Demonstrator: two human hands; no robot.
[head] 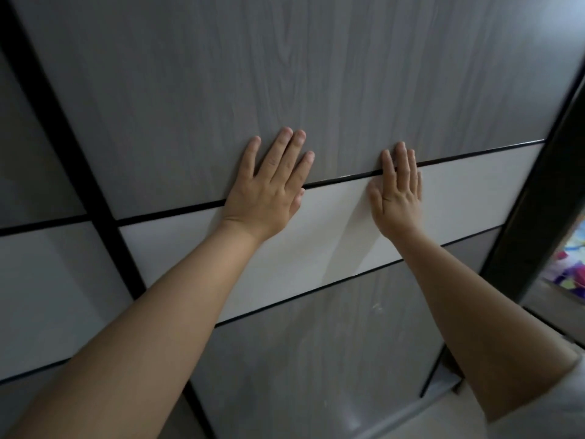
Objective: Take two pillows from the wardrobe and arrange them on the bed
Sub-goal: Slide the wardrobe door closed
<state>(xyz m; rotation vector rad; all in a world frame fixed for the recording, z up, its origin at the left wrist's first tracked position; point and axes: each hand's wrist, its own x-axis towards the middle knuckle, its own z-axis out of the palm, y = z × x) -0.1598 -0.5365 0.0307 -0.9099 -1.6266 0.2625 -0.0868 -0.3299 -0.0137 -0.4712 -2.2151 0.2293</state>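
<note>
A sliding wardrobe door of grey wood grain with a white band across its middle fills the view. My left hand lies flat on the door, fingers spread, across the black strip above the white band. My right hand also presses flat on the door, fingers together, a little to the right. Neither hand holds anything. At the right edge, past the door's dark frame, a narrow gap shows colourful patterned fabric inside. No pillow can be made out.
A second door panel stands to the left behind a black vertical frame bar. A pale floor shows at the bottom right.
</note>
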